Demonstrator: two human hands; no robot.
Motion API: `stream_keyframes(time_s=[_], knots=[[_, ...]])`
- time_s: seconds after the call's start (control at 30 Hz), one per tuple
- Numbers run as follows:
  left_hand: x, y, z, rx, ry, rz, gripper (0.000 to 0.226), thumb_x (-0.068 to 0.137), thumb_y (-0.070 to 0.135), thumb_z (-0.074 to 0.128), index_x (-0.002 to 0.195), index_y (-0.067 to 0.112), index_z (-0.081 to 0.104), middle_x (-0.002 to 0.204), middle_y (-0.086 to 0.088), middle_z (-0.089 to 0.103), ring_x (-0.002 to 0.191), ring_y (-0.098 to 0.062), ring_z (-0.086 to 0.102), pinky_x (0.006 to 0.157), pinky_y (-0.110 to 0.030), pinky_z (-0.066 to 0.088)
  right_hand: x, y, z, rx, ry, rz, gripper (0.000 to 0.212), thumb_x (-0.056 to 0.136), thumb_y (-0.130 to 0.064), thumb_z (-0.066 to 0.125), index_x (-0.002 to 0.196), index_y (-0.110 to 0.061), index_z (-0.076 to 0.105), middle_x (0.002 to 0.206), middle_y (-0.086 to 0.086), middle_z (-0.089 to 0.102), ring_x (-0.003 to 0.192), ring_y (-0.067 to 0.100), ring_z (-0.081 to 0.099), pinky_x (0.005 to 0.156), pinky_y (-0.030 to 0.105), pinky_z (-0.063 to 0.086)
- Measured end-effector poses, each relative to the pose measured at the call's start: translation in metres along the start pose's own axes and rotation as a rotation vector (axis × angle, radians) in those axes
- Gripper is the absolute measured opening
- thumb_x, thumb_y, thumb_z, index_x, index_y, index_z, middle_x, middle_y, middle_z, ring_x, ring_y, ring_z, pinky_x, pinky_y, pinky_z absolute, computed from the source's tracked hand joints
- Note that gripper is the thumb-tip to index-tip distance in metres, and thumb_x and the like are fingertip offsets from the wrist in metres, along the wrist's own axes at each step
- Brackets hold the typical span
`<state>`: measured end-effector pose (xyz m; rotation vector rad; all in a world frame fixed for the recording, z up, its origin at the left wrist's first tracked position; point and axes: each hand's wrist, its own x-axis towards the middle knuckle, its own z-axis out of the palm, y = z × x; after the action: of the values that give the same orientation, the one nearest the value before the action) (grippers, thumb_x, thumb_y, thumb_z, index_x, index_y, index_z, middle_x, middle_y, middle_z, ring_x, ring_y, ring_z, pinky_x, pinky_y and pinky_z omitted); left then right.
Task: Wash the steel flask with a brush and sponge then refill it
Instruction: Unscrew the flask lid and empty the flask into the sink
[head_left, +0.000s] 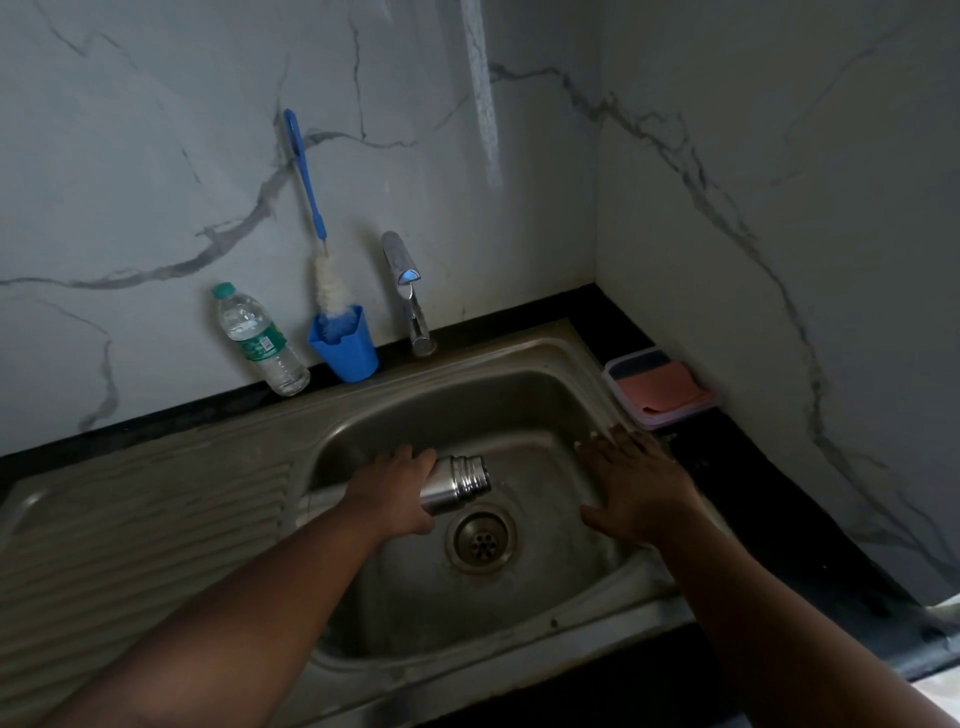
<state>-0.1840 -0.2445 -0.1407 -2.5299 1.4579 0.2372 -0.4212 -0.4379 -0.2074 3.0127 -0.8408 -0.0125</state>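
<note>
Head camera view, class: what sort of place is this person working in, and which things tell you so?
Most likely a home kitchen washing-up corner. A steel sink with a ribbed draining board sits in a dark counter under a tap, and a bottle brush stands in a blue cup against the marble-look wall.

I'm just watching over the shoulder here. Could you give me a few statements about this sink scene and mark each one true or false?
1. The left hand holds the steel flask tipped over the sink. True.
2. The flask's cap is on. False: its threaded mouth is open.
3. The right hand grips the sponge. False: it is open and empty; the sponge lies in its tray.
4. The brush stands in a blue cup. True.
5. Water runs from the tap. False: no stream shows.
</note>
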Motion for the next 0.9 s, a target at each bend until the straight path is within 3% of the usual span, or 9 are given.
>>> stream_keyframes(time_s=[0.13, 0.3, 0.47, 0.67, 0.9], knots=[[0.0006, 0.0015, -0.0002, 0.022, -0.002, 0.000, 0.093, 0.068, 0.045, 0.076, 0.145, 0.028, 0.028, 0.135, -0.004, 0.042, 0.119, -0.026, 0.049, 0.090, -0.037, 0.044, 0.0011, -0.0006, 0.0022, -0.010, -0.005, 0.012, 0.093, 0.068, -0.070, 0.032, 0.149, -0.024, 0.029, 0.153, 0.003, 0.035, 0.144, 0.025, 0.025, 0.116, 0.039, 0.012], [0.0007, 0.0010, 0.0021, 0.011, 0.002, 0.016, 0.091, 0.067, 0.045, 0.077, 0.143, 0.029, 0.031, 0.132, -0.003, 0.044, 0.115, -0.024, 0.049, 0.089, -0.036, 0.045, 0.0004, -0.0013, 0.0038, -0.018, -0.005, 0.041, 0.088, 0.064, -0.070, 0.042, 0.137, -0.021, 0.052, 0.135, 0.005, 0.058, 0.129, 0.028, 0.050, 0.108, 0.041, 0.033], [0.0019, 0.0020, 0.0043, 0.006, -0.001, 0.018, 0.091, 0.066, 0.046, 0.077, 0.143, 0.029, 0.031, 0.133, -0.003, 0.043, 0.116, -0.024, 0.049, 0.089, -0.037, 0.046, -0.0005, 0.0001, 0.0051, -0.018, 0.014, 0.010, 0.091, 0.070, -0.070, 0.036, 0.149, -0.025, 0.029, 0.153, 0.002, 0.035, 0.144, 0.025, 0.026, 0.116, 0.038, 0.011], [0.0020, 0.0030, 0.0057, 0.021, 0.001, 0.018, 0.091, 0.067, 0.045, 0.076, 0.144, 0.029, 0.030, 0.133, -0.004, 0.043, 0.117, -0.025, 0.049, 0.092, -0.037, 0.047, 0.0009, 0.0011, 0.0037, -0.011, 0.019, -0.007, 0.097, 0.067, -0.071, 0.022, 0.152, -0.025, 0.018, 0.158, 0.002, 0.024, 0.147, 0.024, 0.016, 0.117, 0.040, 0.009], [0.0014, 0.0031, 0.0053, 0.064, -0.005, 0.032, 0.088, 0.068, 0.044, 0.076, 0.143, 0.029, 0.032, 0.131, -0.003, 0.043, 0.115, -0.024, 0.049, 0.089, -0.037, 0.047, 0.0009, 0.0013, 0.0051, -0.010, 0.018, -0.005, 0.095, 0.068, -0.072, 0.022, 0.152, -0.026, 0.017, 0.159, 0.001, 0.021, 0.147, 0.023, 0.013, 0.117, 0.038, 0.005]])
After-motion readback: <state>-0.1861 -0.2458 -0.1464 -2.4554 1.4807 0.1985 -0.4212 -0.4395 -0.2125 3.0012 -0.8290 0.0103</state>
